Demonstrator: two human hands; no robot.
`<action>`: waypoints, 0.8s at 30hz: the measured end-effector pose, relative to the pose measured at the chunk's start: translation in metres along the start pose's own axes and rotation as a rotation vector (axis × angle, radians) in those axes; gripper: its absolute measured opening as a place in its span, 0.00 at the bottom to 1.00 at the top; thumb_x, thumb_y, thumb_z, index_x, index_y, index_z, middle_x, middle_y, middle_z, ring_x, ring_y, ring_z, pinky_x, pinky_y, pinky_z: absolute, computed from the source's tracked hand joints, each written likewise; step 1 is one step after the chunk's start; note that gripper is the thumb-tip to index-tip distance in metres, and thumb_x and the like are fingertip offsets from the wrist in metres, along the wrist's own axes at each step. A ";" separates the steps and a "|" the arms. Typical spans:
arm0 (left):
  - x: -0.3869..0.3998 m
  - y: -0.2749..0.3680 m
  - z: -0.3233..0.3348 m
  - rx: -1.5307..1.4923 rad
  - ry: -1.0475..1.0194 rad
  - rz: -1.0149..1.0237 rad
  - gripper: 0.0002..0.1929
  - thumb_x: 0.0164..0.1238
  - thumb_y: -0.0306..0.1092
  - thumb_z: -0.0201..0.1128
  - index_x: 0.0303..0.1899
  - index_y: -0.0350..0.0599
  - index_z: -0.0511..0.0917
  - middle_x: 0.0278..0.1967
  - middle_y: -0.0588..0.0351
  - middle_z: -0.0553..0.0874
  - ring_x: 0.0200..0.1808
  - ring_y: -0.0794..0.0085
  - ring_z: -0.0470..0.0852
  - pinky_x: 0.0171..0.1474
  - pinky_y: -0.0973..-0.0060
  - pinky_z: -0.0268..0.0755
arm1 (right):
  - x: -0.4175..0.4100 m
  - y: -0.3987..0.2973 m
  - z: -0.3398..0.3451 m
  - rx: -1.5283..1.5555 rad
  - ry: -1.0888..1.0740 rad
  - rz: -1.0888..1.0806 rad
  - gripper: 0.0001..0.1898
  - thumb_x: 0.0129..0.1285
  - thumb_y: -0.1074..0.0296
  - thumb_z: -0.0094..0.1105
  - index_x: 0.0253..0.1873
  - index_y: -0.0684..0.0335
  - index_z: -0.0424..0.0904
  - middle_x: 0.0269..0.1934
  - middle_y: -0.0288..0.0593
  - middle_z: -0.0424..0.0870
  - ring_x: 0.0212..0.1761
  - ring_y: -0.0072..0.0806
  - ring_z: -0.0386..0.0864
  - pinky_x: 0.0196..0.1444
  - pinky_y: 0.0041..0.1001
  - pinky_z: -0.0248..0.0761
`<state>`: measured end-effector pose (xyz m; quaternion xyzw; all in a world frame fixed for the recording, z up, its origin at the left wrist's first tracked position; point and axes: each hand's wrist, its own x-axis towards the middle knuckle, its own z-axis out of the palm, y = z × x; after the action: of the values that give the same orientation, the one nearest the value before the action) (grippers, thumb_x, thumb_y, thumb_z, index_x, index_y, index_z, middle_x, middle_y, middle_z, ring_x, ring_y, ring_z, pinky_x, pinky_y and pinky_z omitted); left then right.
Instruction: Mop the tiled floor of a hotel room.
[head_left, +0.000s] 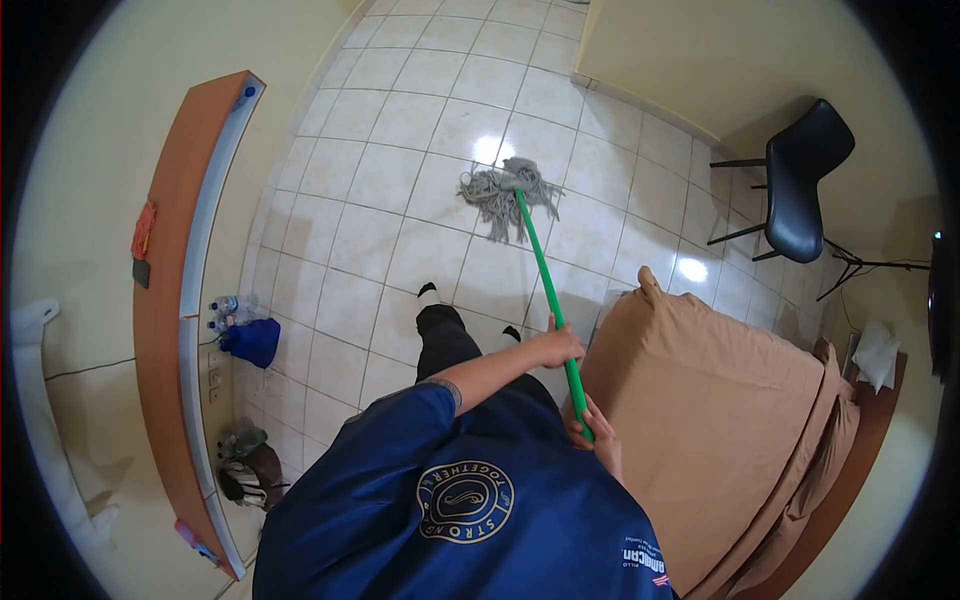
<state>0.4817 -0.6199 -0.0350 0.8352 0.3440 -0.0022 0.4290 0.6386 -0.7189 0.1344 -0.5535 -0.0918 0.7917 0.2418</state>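
Note:
A string mop with grey strands (510, 191) lies spread on the tiled floor (352, 232) ahead of my feet. Its green handle (541, 259) slants down toward my body. My left hand (561, 346) grips the handle partway up, the forearm crossing in front of me. Lower down, near the handle's end, my right hand (598, 433) is closed around it, close to my waist and beside the bed.
A bed with a brown cover (697, 420) stands at my right. Beyond it are a black chair (799, 187) and a tripod (851, 262). Along the left wall runs a wooden shelf (169, 187), with plastic bottles (229, 313), a blue bag (253, 343) and a dark bag (255, 476) near it.

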 end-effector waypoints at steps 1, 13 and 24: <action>0.000 -0.004 -0.001 0.071 0.016 -0.022 0.09 0.53 0.30 0.55 0.35 0.59 0.78 0.37 0.54 0.77 0.48 0.51 0.69 0.47 0.29 0.52 | 0.001 -0.002 0.005 0.072 -0.027 0.037 0.26 0.63 0.67 0.46 0.66 0.60 0.53 0.32 0.38 0.68 0.27 0.17 0.64 0.27 0.13 0.59; 0.016 0.108 0.049 -0.125 -0.084 0.247 0.12 0.48 0.29 0.57 0.37 0.58 0.77 0.39 0.54 0.75 0.47 0.48 0.68 0.46 0.24 0.47 | -0.079 0.049 -0.075 -0.436 0.349 -0.015 0.24 0.63 0.60 0.46 0.62 0.64 0.62 0.29 0.37 0.70 0.29 0.14 0.67 0.29 0.12 0.61; 0.050 0.049 0.025 -0.026 -0.126 0.232 0.11 0.48 0.30 0.59 0.35 0.60 0.77 0.40 0.58 0.75 0.49 0.52 0.67 0.47 0.20 0.38 | -0.043 0.023 -0.025 0.183 0.215 -0.060 0.28 0.63 0.64 0.45 0.67 0.64 0.50 0.28 0.34 0.65 0.22 0.18 0.62 0.25 0.13 0.59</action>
<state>0.5552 -0.6291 -0.0307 0.8619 0.2176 -0.0005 0.4580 0.6672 -0.7622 0.1510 -0.6079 -0.0090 0.7252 0.3232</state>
